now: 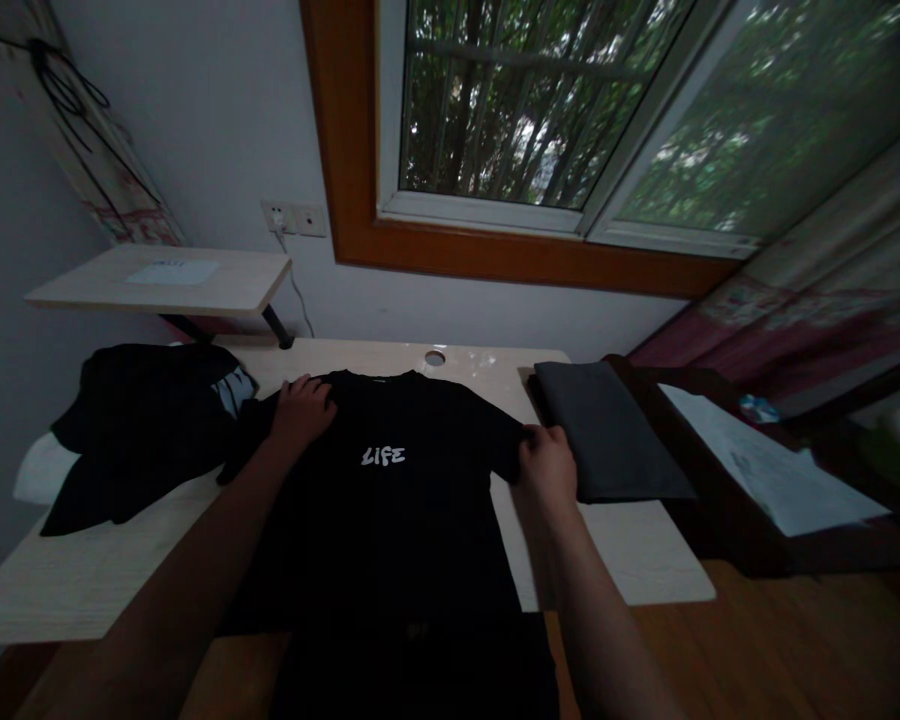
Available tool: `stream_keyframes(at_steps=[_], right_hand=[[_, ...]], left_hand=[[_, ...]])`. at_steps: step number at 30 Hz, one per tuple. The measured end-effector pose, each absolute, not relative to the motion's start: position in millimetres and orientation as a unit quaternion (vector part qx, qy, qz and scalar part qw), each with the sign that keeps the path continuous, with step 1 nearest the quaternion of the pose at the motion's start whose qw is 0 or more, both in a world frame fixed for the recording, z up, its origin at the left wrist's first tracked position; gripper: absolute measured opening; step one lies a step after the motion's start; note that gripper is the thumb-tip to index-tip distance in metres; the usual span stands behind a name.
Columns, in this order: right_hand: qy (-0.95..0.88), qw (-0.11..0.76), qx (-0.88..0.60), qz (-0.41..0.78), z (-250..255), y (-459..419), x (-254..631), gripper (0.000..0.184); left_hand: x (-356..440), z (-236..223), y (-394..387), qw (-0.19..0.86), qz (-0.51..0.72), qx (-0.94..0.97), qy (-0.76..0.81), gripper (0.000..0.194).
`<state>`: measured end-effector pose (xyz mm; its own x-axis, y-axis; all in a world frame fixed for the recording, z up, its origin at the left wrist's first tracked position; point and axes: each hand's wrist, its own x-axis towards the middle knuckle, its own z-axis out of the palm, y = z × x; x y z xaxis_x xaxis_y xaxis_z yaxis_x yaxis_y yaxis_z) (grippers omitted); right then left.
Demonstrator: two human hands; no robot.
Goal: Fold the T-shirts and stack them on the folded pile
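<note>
The black T-shirt (405,520) lies front up across the middle of the worktop (660,555), collar towards the far edge and body running down to the near edge, where its hem merges with dark cloth and cannot be made out. The right hand (549,465) has its fingers closed on the end of the right sleeve (504,435); the left hand (304,408) rests palm down at the left shoulder, and whether it pinches any fabric cannot be told. The hands are well apart, which suits smoothing cloth. To do this well, I would keep the left palm as a light anchor and draw the right sleeve outward evenly, towards the worktop's right edge, without dragging the collar askew. The white lettering (383,456) makes a handy guide: it should sit level with the far edge. Mind the grey folded cloth (607,430) just beyond the right hand, and the dark clothes pile (150,430) towards the left edge, close against the left sleeve (246,430); that sleeve probably needs the same flattening, free of the pile.
</note>
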<state>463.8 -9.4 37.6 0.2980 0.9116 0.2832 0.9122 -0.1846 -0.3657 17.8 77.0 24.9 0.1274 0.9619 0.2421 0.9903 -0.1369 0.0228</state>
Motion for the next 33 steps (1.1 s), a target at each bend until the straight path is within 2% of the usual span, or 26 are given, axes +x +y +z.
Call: stream_keyframes(at_steps=[3, 7, 11, 14, 18, 21, 27, 30, 33], right_hand=[[-0.651, 0.231, -0.721, -0.047, 44.5, 0.6, 444.7, 0.034], [-0.755, 0.241, -0.61, 0.002, 49.4, 27.5, 407.8, 0.032], [-0.836, 0.225, -0.497, 0.062, 54.9, 66.1, 368.9, 0.036], [-0.88, 0.187, -0.428, 0.082, 58.8, 97.0, 344.4, 0.038], [-0.921, 0.112, -0.365, 0.074, 61.5, 127.3, 319.9, 0.052], [-0.934, 0.054, -0.349, 0.054, 64.4, 138.6, 310.0, 0.052], [-0.93, -0.043, -0.364, -0.004, 76.6, 151.1, 320.4, 0.047], [-0.919, -0.056, -0.388, -0.038, 82.7, 154.4, 334.1, 0.044], [-0.908, -0.027, -0.413, -0.06, 87.3, 153.4, 342.9, 0.046]], left_hand=[[33.6, 28.4, 78.8, 0.085, -0.142, -0.77, -0.616, 0.04], [49.8, 35.3, 89.8, 0.072, -0.154, -0.806, -0.567, 0.042], [56.1, 49.0, 109.5, 0.044, -0.07, -0.846, -0.526, 0.042], [56.9, 60.3, 121.0, 0.037, -0.004, -0.862, -0.505, 0.041], [55.8, 71.9, 127.3, 0.026, 0.029, -0.878, -0.476, 0.035], [51.7, 78.4, 127.8, 0.021, 0.022, -0.893, -0.449, 0.025], [28.1, 85.7, 128.1, -0.025, 0.026, -0.898, -0.438, 0.019], [14.6, 84.8, 130.3, -0.03, 0.033, -0.886, -0.462, 0.018], [8.8, 82.0, 133.4, 0.003, 0.022, -0.884, -0.467, 0.024]])
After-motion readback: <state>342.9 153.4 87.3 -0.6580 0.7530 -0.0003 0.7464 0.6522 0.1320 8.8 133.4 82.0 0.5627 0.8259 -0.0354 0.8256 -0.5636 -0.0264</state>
